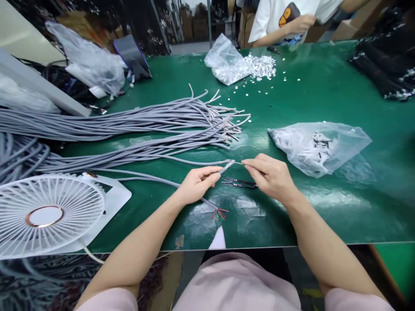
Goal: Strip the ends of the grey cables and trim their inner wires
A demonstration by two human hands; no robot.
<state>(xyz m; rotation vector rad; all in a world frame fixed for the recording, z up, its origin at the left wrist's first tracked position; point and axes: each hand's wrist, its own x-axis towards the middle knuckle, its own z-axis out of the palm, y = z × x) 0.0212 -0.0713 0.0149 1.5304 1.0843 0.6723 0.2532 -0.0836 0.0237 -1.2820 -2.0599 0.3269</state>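
My left hand (200, 183) is closed around a grey cable (225, 169) just behind its stripped, silvery end. Facing it from the right, my right hand (269, 176) pinches a thin strand (239, 163) that runs out from that end. Small black thread snips (239, 183) lie on the table below, close to the right fingers. Nearer to me, another grey cable ends in fanned red, green and dark wires (220, 213). Behind my hands lie two bundles of grey cables (145, 123), their pale stripped ends pointing right.
A white fan (52, 216) stands at the left front. On the right lies a clear bag of white and black bits (343, 140). Farther back, another bag (223, 65) spills small white pieces. Black cables (385, 60) are heaped at far right. Across the green table (324, 95) is another person.
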